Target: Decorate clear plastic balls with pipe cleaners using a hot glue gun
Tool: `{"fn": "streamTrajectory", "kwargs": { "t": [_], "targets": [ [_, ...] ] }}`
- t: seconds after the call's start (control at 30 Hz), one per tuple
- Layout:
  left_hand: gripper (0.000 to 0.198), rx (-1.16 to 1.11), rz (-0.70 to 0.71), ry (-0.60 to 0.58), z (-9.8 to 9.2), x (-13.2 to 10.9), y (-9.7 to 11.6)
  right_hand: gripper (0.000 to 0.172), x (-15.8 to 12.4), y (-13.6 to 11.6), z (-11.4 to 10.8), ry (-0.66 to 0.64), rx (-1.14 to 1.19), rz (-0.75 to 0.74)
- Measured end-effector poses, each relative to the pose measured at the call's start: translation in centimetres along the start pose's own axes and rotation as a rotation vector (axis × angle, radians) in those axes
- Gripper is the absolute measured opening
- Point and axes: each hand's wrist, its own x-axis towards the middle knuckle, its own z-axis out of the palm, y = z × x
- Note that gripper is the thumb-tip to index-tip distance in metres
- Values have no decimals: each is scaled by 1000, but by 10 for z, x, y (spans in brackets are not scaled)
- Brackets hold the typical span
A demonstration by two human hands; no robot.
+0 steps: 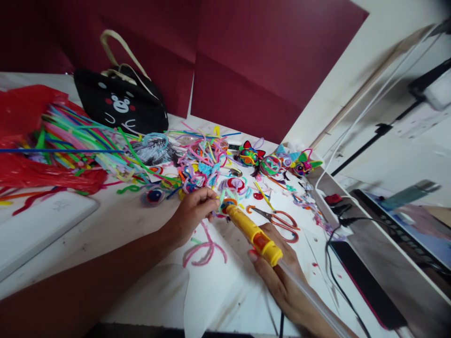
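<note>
My right hand point(283, 277) is wrapped round a yellow hot glue gun point(246, 225), with a long clear glue stick point(310, 298) coming out of its back end. The gun's front end meets a small clear craft piece point(228, 196) trimmed with coloured pipe cleaners. My left hand point(193, 209) pinches that piece at its left side; the fingertips partly cover it. Just below lie bent pink pipe cleaners point(207, 249) on white paper. Orange-handled scissors point(278, 220) rest to the right of the glue gun.
A red plastic bag point(21, 112) spills many pipe cleaners point(77, 136). Behind stand a black bag point(121, 105) and several decorated balls point(249, 156). At left lies a white flat box-like object point(45, 225); at right, a phone point(366, 281) and cables point(329, 263) near a raised ledge.
</note>
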Motion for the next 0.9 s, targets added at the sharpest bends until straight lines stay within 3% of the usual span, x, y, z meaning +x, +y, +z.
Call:
{"fn": "streamTrajectory", "kwargs": {
  "t": [0.37, 0.53, 0.9],
  "targets": [
    [14, -2, -3, 9, 1, -1, 1, 8, -2, 1, 0, 13, -30, -34],
    [13, 14, -8, -1, 0, 0, 0, 3, 1, 0, 0, -10, -3, 17],
    [13, -10, -21, -1, 1, -1, 2, 7, -1, -2, -2, 4, -25, 28]
  ]
}}
